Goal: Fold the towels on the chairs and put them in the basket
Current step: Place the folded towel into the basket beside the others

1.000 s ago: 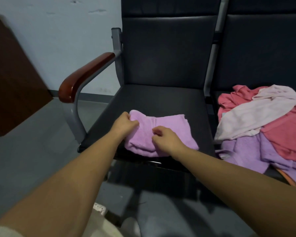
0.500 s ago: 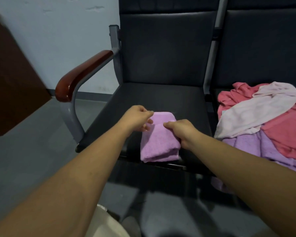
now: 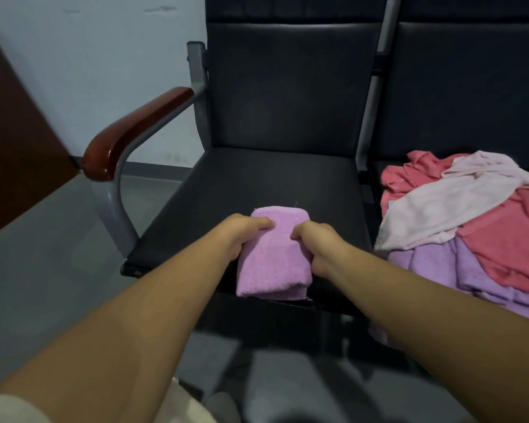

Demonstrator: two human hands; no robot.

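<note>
Pale blue-grey wall (image 3: 98, 56) from 10 to 12 o'clock, scuffed near the top, with a darker skirting strip (image 3: 153, 170) along its foot. Smooth grey floor (image 3: 43, 270) at 8 o'clock. Dark brown wooden panel (image 3: 13, 148) at 9 o'clock, slanting across the edge. Black padded chair (image 3: 287, 102) at 12 o'clock, grey metal frame, glossy reddish-brown armrest (image 3: 135, 129) at 10 o'clock. Second black chair (image 3: 471, 87) joined just beside it at 2 o'clock. Dim, even light.

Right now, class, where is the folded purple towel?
Head view: the towel lies at the front edge of the left chair seat, gripped between the left hand and right hand, left of the unfolded pile.
</note>
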